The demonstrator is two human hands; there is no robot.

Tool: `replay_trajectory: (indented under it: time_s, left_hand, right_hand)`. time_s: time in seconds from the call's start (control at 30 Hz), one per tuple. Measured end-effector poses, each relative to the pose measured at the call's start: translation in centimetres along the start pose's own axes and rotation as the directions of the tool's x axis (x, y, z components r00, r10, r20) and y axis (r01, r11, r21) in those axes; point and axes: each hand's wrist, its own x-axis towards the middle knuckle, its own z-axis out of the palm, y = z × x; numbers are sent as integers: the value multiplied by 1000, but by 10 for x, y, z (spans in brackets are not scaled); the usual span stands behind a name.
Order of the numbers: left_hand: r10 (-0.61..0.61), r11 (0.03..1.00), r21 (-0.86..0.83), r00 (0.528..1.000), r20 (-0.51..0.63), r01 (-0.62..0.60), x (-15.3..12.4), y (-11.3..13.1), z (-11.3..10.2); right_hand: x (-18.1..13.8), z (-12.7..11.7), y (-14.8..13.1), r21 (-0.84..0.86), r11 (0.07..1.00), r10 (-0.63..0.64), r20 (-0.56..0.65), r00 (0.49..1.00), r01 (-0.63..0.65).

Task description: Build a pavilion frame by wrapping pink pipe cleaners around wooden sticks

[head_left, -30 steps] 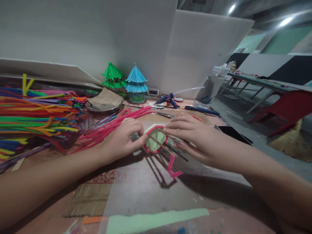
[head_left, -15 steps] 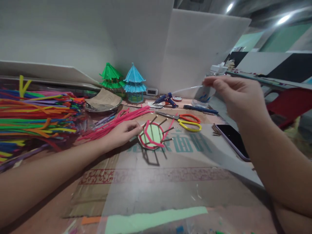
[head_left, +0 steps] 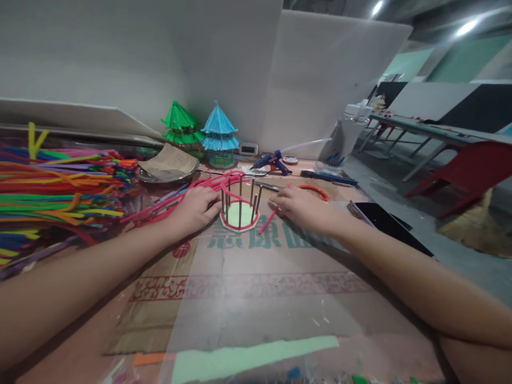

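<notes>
A small round craft frame [head_left: 239, 214] stands upright on the cardboard, with a pale green base, a pink rim and several thin brown sticks. A bent pink pipe cleaner [head_left: 232, 193] runs along the sticks' upper left side. My left hand [head_left: 196, 210] rests at the frame's left edge, thumb and fingers closed on it. To the right of the frame, my right hand [head_left: 304, 209] lies low with curled fingers on a short pink pipe cleaner [head_left: 267, 222]. Scissors with orange and yellow handles [head_left: 316, 191] are partly hidden behind that hand.
Bundles of colourful pipe cleaners [head_left: 60, 186] fill the left side. Behind stand green [head_left: 180, 122] and blue [head_left: 220, 133] pagoda models, a blue glue gun [head_left: 274, 161] and a plastic bottle [head_left: 344, 138]. A phone [head_left: 388, 224] lies at right.
My right hand has come down from beside the glue stick to the short pink pipe cleaner. The frame, earlier tilted, now stands flat with its sticks upright.
</notes>
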Motion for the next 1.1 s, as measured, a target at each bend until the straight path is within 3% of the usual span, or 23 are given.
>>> replay_trajectory:
  time_s: [0.07,0.23,0.47,0.57,0.67,0.73,0.87,1.0,1.03,1.1]
  left_hand:
    - [-7,1000,-3,1000,-7,7,-1,1,1]
    - [16,998,-53,1000,19,-15,-1,2,3]
    - [73,994,-88,995,66,-67,0,5,-1]
    - [77,994,-86,995,69,-71,-2,9,-4]
    - [72,995,-77,995,64,-67,-2,13,-5]
    - [58,996,-76,997,51,-54,-2,15,-4]
    - [-10,996,-89,1000,-25,8,-5,18,-5]
    - [-84,994,-87,973,-214,66,-10,32,-21]
    - [-71,995,-84,957,-280,49,-10,39,-30]
    - [43,998,-36,954,-297,-56,-4,56,-50]
  right_hand:
    - [-1,9,1,1,998,-65,30,997,65]
    - [0,10,9,117,989,-95,18,995,93]
    - [-3,3,-17,237,971,-18,-77,997,36]
    - [-8,-20,-41,258,965,2,-211,977,53]
    - [-14,-47,-62,223,967,2,-491,871,124]
    - [-15,-59,-69,193,973,8,-572,820,125]
    - [-13,-64,-61,181,983,64,-529,846,39]
    - [-11,-61,-45,155,987,108,-486,868,-36]
    - [-9,-62,-43,145,989,103,-490,866,-36]
    - [-3,-65,-41,121,993,67,-495,866,-7]
